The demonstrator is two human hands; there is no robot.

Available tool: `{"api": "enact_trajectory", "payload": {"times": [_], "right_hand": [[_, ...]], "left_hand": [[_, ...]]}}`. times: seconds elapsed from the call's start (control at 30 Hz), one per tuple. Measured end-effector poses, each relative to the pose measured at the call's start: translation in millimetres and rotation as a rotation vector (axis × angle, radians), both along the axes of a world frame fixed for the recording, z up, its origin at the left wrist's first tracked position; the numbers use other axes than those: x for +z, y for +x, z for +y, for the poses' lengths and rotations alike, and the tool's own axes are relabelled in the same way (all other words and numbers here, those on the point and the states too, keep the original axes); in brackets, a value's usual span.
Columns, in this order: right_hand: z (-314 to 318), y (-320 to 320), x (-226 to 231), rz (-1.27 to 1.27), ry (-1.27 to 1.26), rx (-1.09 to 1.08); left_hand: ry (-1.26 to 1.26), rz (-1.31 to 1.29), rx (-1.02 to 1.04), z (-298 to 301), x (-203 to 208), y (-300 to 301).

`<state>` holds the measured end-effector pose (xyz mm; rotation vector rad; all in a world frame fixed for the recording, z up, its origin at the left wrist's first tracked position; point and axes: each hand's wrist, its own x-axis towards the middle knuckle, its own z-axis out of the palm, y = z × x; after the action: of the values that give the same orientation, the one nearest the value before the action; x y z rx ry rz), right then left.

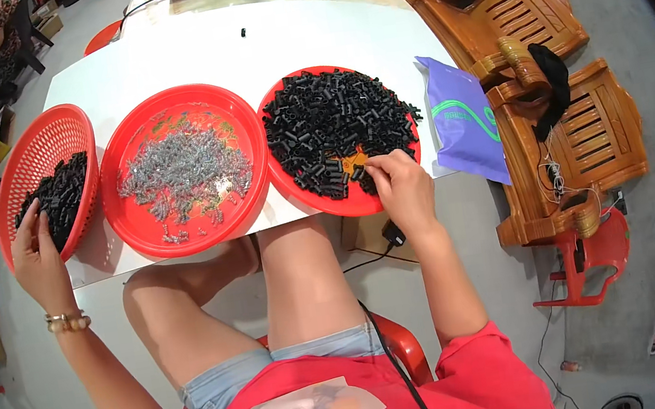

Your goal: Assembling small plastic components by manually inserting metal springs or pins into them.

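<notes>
My left hand (39,252) reaches over the near rim of a red perforated basket (71,123), its fingers slightly apart beside a heap of small black plastic parts (62,196). My right hand (404,185) is at the near right of a round red tray (306,199) piled with short black tube-shaped parts (340,115). Its thumb and fingertips are pinched together at a black part on the edge of that pile; the fingers partly hide it. Between the two stands another round red tray (123,225), with a spread of small silvery metal springs or similar pieces (184,170).
All three containers sit on a white tabletop (165,60). A single black piece (243,32) lies farther back. A purple packet (462,119) lies at the right edge, near wooden chairs (576,128). A black cable (399,353) runs down across my shirt.
</notes>
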<state>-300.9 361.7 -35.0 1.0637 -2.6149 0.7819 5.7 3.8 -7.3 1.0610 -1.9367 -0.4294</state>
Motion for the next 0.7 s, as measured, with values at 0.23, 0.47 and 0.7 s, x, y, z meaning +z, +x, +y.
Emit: {"api": "enact_trajectory", "payload": {"times": [0.23,0.47,0.7], "right_hand": [[-8.5,-10.1,2.5,0.029,0.181,0.018],[-13.4,-16.9,6.1,0.010,0.255,0.106],[-12.2,-20.1,7.1,-0.053,0.214,0.124]], "left_hand": [[-0.247,-0.080,-0.025,3.1,-1.8,-9.2],[-0.128,0.078,-0.132,68.0,10.1,-24.4],[-0.091,0.026,-0.291,114.1,7.9,-25.0]]}}
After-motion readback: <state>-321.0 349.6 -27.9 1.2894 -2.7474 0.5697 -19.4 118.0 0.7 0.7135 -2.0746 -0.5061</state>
